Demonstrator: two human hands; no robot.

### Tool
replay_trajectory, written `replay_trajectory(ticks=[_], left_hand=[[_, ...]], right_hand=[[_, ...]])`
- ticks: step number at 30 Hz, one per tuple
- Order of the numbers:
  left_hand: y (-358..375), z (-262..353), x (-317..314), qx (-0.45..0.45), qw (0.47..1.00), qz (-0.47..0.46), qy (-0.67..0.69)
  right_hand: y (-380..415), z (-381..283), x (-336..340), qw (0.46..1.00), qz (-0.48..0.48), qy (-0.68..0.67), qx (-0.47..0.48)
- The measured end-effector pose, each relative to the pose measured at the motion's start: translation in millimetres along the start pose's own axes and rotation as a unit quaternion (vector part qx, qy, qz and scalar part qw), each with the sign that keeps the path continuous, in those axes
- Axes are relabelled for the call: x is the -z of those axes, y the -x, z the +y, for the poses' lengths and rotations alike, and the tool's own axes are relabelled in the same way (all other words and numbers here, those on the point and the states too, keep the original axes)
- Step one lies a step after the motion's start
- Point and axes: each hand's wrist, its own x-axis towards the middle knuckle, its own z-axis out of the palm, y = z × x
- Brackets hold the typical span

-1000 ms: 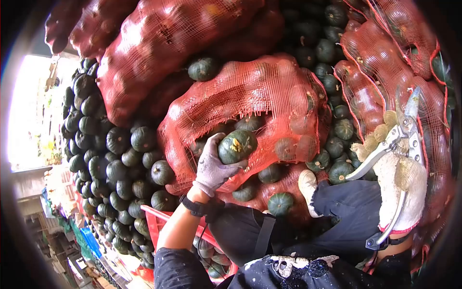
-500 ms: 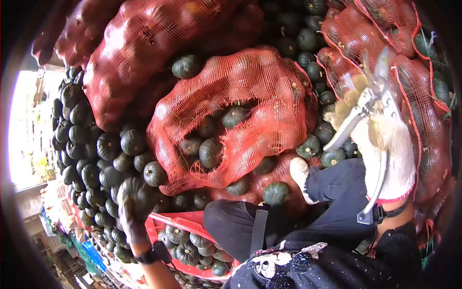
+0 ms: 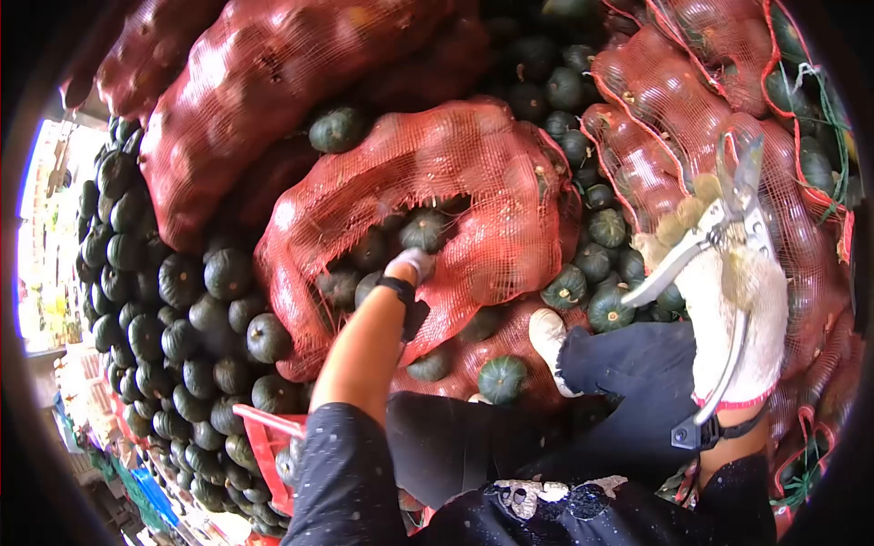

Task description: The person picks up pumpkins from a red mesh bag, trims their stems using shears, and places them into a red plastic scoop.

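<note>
My left hand (image 3: pixel 417 264), in a light glove, reaches into the torn opening of a red mesh sack (image 3: pixel 510 227). It is right at the lower edge of a dark green squash (image 3: pixel 423 230); its fingers are mostly hidden. Other squashes lie in the opening around it, partly behind my forearm. Over at the right, my right hand (image 3: pixel 728 291) wears a white fluffy glove and is closed around pruning shears (image 3: pixel 683 255). Their blades point upward and stand apart, in front of other filled sacks.
A big pile of squashes (image 3: pixel 182 341) rises on the left. Full red mesh sacks (image 3: pixel 273 82) lie behind, and more sacks (image 3: pixel 660 96) at the right. Beside my left arm stands a red crate (image 3: pixel 273 423), partly covered. A loose squash (image 3: pixel 502 379) rests near my shoe (image 3: pixel 548 346).
My left hand has gone from the left pile beside the crate, where it held a squash, up and right into the sack's opening, without that squash. My right hand keeps the shears.
</note>
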Motion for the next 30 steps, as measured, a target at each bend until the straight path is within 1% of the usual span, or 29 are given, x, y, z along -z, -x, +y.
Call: replay_trajectory(ticks=[1,2,3,4,5,7,8,9,10,11,14,15,16,18,19,21,22,24,25,26,27,28,29,30], left_hand=[[3.5,-2.2,55.6,-0.074,0.992,-0.043,0.096],[-5.1,11.2,83.5,0.032,0.929,-0.122,0.349],[-13.6,24.9,111.5,0.167,0.796,-0.142,0.565],[-22.2,33.2,132.9,0.263,0.770,-0.127,0.567],[-30.7,41.7,154.2,0.356,0.734,-0.101,0.570],[-57.1,58.0,148.9,0.435,0.676,-0.002,0.595],[-60.7,58.8,151.3,0.358,0.720,-0.008,0.594],[-61.2,58.5,153.4,0.278,0.760,-0.016,0.588],[-57.1,49.6,150.7,0.222,0.786,-0.020,0.576],[-48.3,50.3,162.9,0.250,0.794,-0.023,0.554],[-28.1,50.4,188.6,0.278,0.776,-0.140,0.548],[-61.8,69.7,155.8,0.378,0.705,-0.105,0.591],[-9.6,53.7,199.9,0.416,0.596,-0.113,0.678],[-4.8,65.6,180.5,0.448,0.538,-0.084,0.709],[14.5,65.0,184.0,0.475,0.497,-0.085,0.722],[52.7,62.6,190.5,0.528,0.410,-0.081,0.739],[61.1,59.2,182.9,0.552,0.375,-0.070,0.741],[78.9,45.7,156.6,0.613,0.294,-0.022,0.733],[84.8,31.5,137.1,0.643,0.241,0.028,0.726],[93.8,20.3,110.8,0.675,0.161,0.096,0.714],[147.1,23.5,135.6,0.651,0.218,0.132,0.715],[204.6,27.1,164.9,0.625,0.273,0.170,0.712],[237.0,35.0,174.5,0.593,0.194,0.274,0.732],[257.9,41.8,183.0,0.548,0.114,0.374,0.740]], right_hand=[[5.9,3.2,8.2,0.993,0.004,0.116,0.016],[10.4,6.7,16.0,0.973,0.006,0.231,0.031],[12.4,12.9,21.7,0.946,0.012,0.314,0.076],[14.6,19.0,27.5,0.911,0.025,0.394,0.119],[15.9,30.1,30.3,0.875,0.042,0.441,0.193],[17.5,29.8,28.8,0.869,0.035,0.439,0.225],[12.4,17.3,24.8,0.901,0.005,0.388,0.196],[11.3,10.6,14.2,0.919,-0.015,0.352,0.178],[10.0,12.7,16.2,0.928,-0.020,0.327,0.179],[8.9,14.5,12.9,0.938,-0.024,0.298,0.177],[-6.5,22.0,-10.9,0.972,-0.036,0.168,0.159],[-13.9,24.5,-18.4,0.982,-0.043,0.111,0.145],[-19.3,24.2,-26.1,0.990,-0.053,0.045,0.121],[-30.5,21.7,-43.7,0.987,-0.088,-0.113,0.071],[-35.9,18.4,-53.3,0.974,-0.111,-0.194,0.044],[-44.1,8.9,-75.0,0.929,-0.164,-0.331,-0.012],[-47.3,3.4,-85.9,0.903,-0.190,-0.383,-0.039],[-55.0,-8.1,-102.8,0.858,-0.253,-0.438,-0.090],[-53.3,-12.3,-112.9,0.839,-0.283,-0.451,-0.107],[-49.8,-19.6,-121.3,0.829,-0.321,-0.445,-0.107],[-22.0,-44.0,-130.6,0.835,-0.386,-0.390,-0.034],[-38.0,-22.8,-156.4,0.820,-0.387,-0.418,-0.049],[-48.7,-10.6,-171.3,0.815,-0.402,-0.413,-0.055],[-49.7,-3.1,-187.3,0.819,-0.424,-0.384,-0.042]])
